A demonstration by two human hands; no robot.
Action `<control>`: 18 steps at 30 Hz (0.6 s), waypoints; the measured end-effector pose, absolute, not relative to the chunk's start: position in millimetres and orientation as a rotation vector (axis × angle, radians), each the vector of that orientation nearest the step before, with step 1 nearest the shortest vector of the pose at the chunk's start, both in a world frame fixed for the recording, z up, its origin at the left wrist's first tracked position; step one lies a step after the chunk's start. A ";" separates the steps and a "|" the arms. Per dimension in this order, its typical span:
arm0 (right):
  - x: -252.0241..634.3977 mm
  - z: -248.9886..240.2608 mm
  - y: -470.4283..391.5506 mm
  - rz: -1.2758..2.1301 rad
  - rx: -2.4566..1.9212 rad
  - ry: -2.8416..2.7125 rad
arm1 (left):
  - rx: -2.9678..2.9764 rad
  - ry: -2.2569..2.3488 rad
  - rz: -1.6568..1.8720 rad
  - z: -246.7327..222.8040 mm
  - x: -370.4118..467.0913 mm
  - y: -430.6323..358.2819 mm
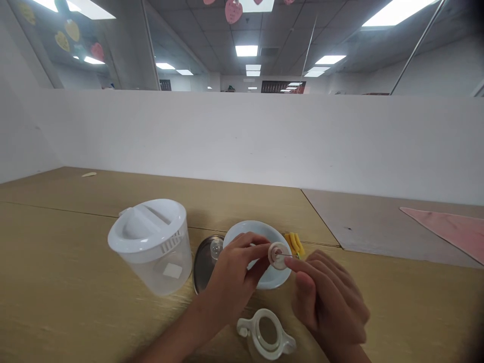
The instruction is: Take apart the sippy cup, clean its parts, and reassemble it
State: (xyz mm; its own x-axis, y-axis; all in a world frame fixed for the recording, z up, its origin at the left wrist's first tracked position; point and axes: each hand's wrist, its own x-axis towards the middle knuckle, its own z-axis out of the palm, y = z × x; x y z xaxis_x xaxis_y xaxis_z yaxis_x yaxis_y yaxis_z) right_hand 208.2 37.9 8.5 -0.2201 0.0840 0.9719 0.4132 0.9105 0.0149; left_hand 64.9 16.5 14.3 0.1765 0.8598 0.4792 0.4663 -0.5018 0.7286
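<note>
Between the fingertips of my left hand (pixel 234 275) is a small round clear cup (pixel 278 256), its opening tilted toward me. My right hand (pixel 333 302) is closed around a thin needle-like tool (pixel 289 255) whose tip reaches into the cup. A small reddish bit seems to lie inside, too tiny to name. Both hands are over the near side of a white bowl (pixel 270 285). Below them on the table lies a white plastic ring with side handles (pixel 265 337). My left hand partly covers an oval metal tray (pixel 201 269) with another small clear cup (pixel 216 248) on it.
To the left stands a translucent plastic pitcher (pixel 162 267) with a white lid (pixel 149 227). A yellow object (pixel 295 243) lies behind the bowl's right side. Pink cloth (pixel 449 229) lies at the far right. A white partition (pixel 242 136) with glass above closes off the back.
</note>
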 end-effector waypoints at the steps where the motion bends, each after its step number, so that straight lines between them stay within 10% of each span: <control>1: 208.6 8.8 37.9 -0.335 -0.375 -1.783 | 2.048 1.244 1.258 14.8 64.7 15.9; 18: 203.3 13.9 47.7 -0.343 -0.438 -1.805 | 2.080 1.230 1.217 15.4 63.5 11.7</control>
